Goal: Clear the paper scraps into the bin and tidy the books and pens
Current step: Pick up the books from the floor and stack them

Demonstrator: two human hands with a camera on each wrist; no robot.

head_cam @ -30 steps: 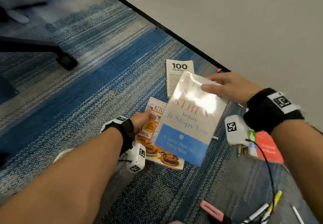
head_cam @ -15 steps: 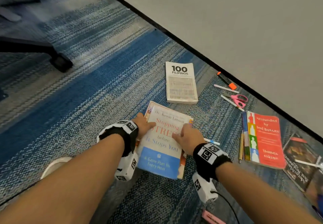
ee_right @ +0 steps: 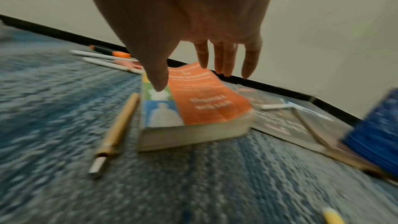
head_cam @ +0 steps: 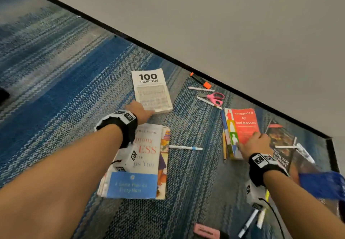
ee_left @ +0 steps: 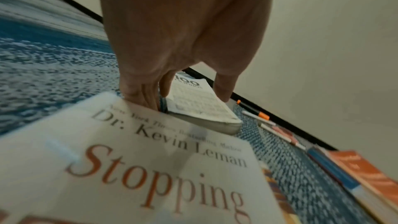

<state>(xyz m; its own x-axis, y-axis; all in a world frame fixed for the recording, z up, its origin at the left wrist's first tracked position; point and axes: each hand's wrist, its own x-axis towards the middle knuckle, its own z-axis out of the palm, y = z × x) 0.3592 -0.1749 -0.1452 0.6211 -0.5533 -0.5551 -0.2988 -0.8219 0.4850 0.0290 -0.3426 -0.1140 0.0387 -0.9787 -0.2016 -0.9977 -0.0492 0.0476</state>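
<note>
Books and pens lie on blue striped carpet. The white "100 Filipinos" book (head_cam: 152,91) (ee_left: 200,106) lies flat, and my left hand (head_cam: 142,111) (ee_left: 189,94) straddles its near left corner, fingers straight down, thumb above the cover. The "Stopping Stress" book (head_cam: 138,164) (ee_left: 150,168) rests on a cookbook under my left wrist. My right hand (head_cam: 253,141) (ee_right: 193,76) is spread over the orange "surrounded by bad bosses" book (head_cam: 242,125) (ee_right: 206,100), thumb tip at its cover. A white pen (head_cam: 184,147) lies between the two books.
An orange highlighter (head_cam: 201,80), white pens and pink scissors (head_cam: 214,98) lie by the black baseboard (head_cam: 168,57). A gold pen (ee_right: 116,132) lies left of the orange book, a dark book (head_cam: 280,141) right of it. A blurred blue object (head_cam: 323,184) and markers (head_cam: 250,222) are nearer.
Both hands left the "Stopping Stress" book lying on the cookbook. The left hand moved forward to the "100 Filipinos" book, the right hand swung right to the orange book.
</note>
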